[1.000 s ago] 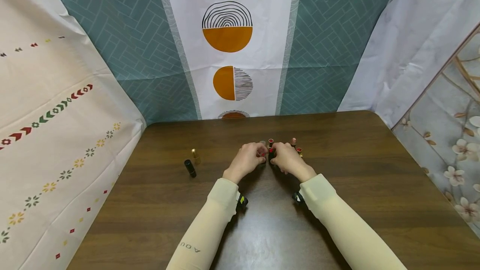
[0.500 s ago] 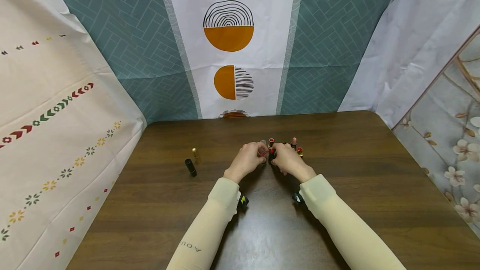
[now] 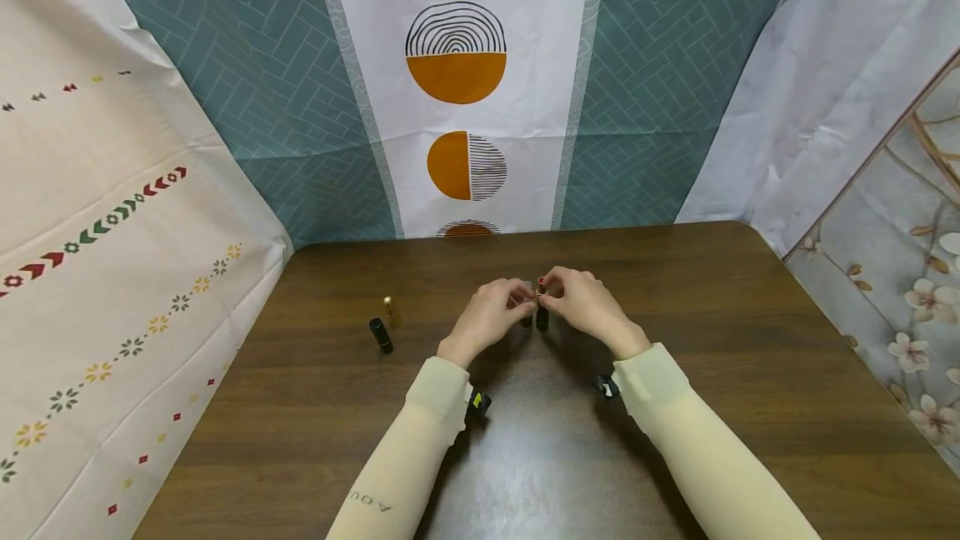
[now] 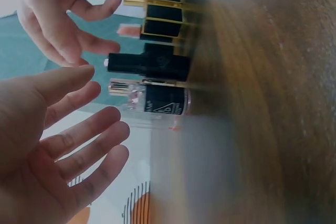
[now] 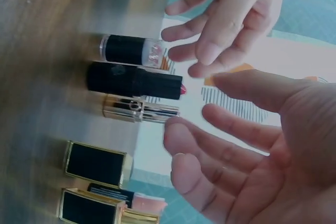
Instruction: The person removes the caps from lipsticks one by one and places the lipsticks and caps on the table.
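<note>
My left hand (image 3: 491, 308) and right hand (image 3: 588, 304) face each other above a cluster of upright lipsticks, fingers loosely bent and holding nothing. Between them stands a black lipstick (image 5: 134, 80) with a red tip. Close beside it are a gold-banded lipstick (image 5: 139, 109) and a clear-ended lipstick with a black band (image 5: 124, 50). In the right wrist view, my right fingertips are near the gold-banded one's top; I cannot tell if they touch. The left wrist view also shows black-and-gold lipsticks (image 4: 164, 4) and a peach-tipped lipstick (image 4: 157, 29) by my right hand; in the head view that hand hides them.
On the left of the brown wooden table (image 3: 315, 440) stand a black lipstick cap (image 3: 381, 335) and a slim gold tube (image 3: 392, 312). A patterned cloth (image 3: 465, 107) hangs behind the table's far edge, with more cloth at both sides.
My right hand has risen and shifted slightly away from me, off the black lipstick's tip. It now covers the lipsticks at the right. My left hand has barely moved.
</note>
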Demonstrator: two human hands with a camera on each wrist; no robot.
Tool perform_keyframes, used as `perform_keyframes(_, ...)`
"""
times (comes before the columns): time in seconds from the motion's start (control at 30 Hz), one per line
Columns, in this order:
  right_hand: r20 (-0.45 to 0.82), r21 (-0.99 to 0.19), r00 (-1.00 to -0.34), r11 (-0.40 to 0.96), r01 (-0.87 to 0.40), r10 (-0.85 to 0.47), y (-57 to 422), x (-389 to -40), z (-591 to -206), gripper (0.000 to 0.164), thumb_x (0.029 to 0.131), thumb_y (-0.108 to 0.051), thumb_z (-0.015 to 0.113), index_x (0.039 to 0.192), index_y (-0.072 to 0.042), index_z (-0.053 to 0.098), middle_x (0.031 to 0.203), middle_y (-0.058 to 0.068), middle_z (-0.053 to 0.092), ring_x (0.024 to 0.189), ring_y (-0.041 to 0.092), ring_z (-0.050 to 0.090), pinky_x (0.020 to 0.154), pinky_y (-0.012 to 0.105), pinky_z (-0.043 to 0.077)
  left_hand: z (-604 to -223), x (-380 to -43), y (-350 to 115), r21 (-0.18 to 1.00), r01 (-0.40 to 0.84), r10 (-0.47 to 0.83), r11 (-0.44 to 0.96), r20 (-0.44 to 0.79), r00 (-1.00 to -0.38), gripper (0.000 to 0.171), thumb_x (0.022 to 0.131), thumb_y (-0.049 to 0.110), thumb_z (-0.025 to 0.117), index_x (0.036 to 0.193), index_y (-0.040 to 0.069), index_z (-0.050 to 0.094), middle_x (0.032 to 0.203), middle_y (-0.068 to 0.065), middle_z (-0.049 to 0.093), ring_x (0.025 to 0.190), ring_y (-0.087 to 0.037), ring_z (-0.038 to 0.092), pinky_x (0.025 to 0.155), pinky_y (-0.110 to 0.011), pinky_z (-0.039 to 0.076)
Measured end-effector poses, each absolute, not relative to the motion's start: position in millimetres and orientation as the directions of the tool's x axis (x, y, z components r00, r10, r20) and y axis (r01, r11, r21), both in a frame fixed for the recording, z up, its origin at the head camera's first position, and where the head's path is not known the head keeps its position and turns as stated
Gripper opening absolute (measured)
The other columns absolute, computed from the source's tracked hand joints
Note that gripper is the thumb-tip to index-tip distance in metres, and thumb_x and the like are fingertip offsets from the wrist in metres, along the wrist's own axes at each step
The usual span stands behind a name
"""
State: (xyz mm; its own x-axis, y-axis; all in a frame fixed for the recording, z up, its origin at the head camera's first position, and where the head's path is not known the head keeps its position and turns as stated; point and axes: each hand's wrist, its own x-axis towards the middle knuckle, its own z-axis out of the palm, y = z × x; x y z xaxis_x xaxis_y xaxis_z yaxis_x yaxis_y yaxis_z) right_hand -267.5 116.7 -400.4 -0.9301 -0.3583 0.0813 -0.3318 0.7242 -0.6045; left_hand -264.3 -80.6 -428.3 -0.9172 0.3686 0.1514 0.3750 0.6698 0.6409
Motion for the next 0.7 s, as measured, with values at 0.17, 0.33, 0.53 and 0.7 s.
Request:
perform_keyframes(0.17, 0.224, -0.627, -0.916, 0.670, -0.397, -0.333, 120, -269, -398, 0.016, 0.103, -0.018, 0.066, 0.110, -0.006, 0.074, 0.097, 0.006, 0.076, 0.076, 0.019, 0.065, 0.070, 0.039, 0.049, -422, -263, -85, 0.637, 0.397, 0.368, 0.661, 0.185, -0.911, 0.017, 0.104, 0.024, 0.068, 0.116, 0.015, 0.075, 0.108, 0.002, 0.072, 0.096, -0.014, 0.067, 0.085, -0.034, 0.056)
perform_keyframes(0.33, 0.298, -0.689, -0.895, 0.573, -0.443, -0.332, 121, -271, -398, 0.014, 0.105, -0.015, 0.065, 0.107, -0.006, 0.075, 0.096, 0.011, 0.075, 0.076, 0.020, 0.060, 0.069, 0.036, 0.048, -414, -260, -91, 0.642, 0.403, 0.367, 0.652, 0.198, -0.909, 0.020, 0.105, 0.025, 0.065, 0.116, 0.012, 0.075, 0.106, 0.002, 0.073, 0.093, -0.016, 0.068, 0.082, -0.034, 0.056)
perform_keyframes(0.53, 0.316, -0.733, -0.863, 0.476, -0.485, -0.394, 117, -272, -401, 0.016, 0.106, -0.014, 0.063, 0.112, -0.003, 0.073, 0.105, 0.015, 0.074, 0.090, 0.028, 0.067, 0.079, 0.040, 0.054, -404, -256, -98, 0.637, 0.401, 0.352, 0.659, 0.211, -0.912, 0.022, 0.106, 0.027, 0.064, 0.116, 0.012, 0.076, 0.105, 0.002, 0.074, 0.093, -0.016, 0.067, 0.084, -0.036, 0.056)
perform_keyframes(0.7, 0.314, -0.755, -0.862, 0.445, -0.481, -0.399, 113, -271, -401, 0.018, 0.105, -0.013, 0.064, 0.115, 0.000, 0.073, 0.111, 0.012, 0.072, 0.096, 0.029, 0.068, 0.084, 0.043, 0.055, -401, -255, -103, 0.626, 0.404, 0.340, 0.667, 0.226, -0.913, 0.022, 0.106, 0.027, 0.064, 0.116, 0.011, 0.076, 0.106, 0.002, 0.073, 0.094, -0.016, 0.067, 0.086, -0.038, 0.056)
